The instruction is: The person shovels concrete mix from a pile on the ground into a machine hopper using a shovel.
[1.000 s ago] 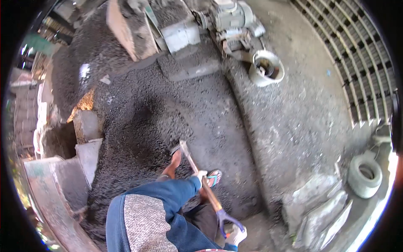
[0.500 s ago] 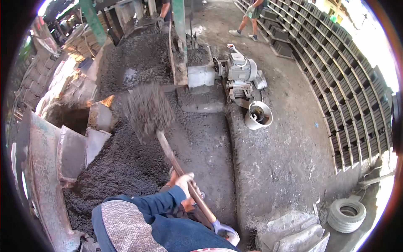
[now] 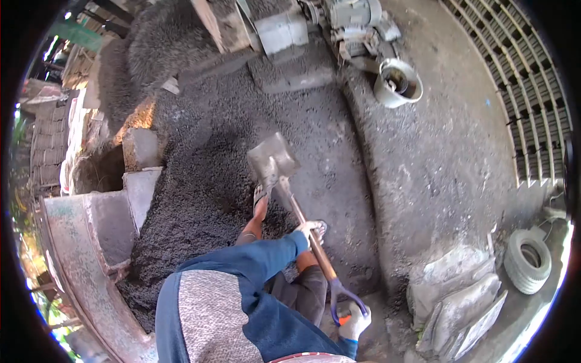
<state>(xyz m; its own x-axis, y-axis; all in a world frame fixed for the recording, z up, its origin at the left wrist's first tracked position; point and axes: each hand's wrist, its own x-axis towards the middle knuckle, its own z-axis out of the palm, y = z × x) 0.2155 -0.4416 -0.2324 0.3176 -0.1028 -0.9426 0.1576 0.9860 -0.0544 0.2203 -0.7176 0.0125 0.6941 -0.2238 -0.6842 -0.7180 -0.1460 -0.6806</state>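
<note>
A shovel (image 3: 318, 251) slants from its purple D-shaped handle at the lower right up to its metal blade (image 3: 273, 158), which looks bare. My left hand (image 3: 311, 231) is wrapped round the middle of the wooden shaft. At the handle, my right hand (image 3: 355, 323) grips the purple grip. The blade is just above the floor, beside a dark heap of grainy material (image 3: 193, 199) and near my sandalled foot (image 3: 260, 199).
A motor (image 3: 354, 15) stands at the top, with a white bucket (image 3: 388, 91) below it. Stacked slabs (image 3: 457, 302) and a tire (image 3: 527, 260) lie at the lower right. A metal chute (image 3: 75, 242) curves along the left. Racks (image 3: 532, 91) fill the upper right.
The loaded blade was swung out toward the far heap half a second ago; now it is back near my feet without its load. The view has tilted down and the other people are out of sight.
</note>
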